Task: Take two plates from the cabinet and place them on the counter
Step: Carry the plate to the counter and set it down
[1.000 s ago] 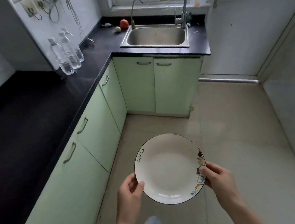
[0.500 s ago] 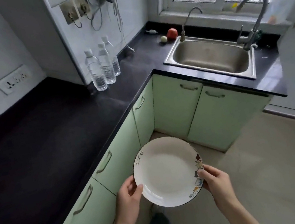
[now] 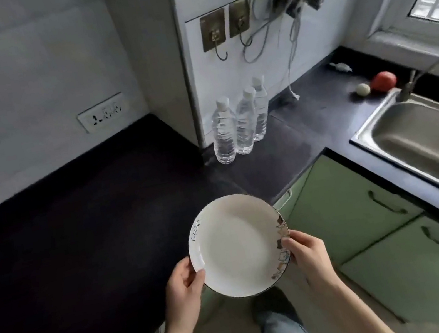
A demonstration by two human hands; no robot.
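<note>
Head view, looking down: a black L-shaped counter (image 3: 66,252) fills the left and far side, with a steel sink (image 3: 427,135) at right and green cabinet doors (image 3: 352,210) below. A white plate (image 3: 238,246) is held in the air over the counter's near edge. The left hand (image 3: 183,293) grips its left rim and the right hand (image 3: 310,256) its right rim. Three water bottles (image 3: 240,124) stand in the far corner. A red tomato (image 3: 383,81) lies beside the sink.

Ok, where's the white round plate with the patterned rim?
Head view, lower centre: left hand and right hand hold the white round plate by its rim over the front edge of the black counter.
</note>
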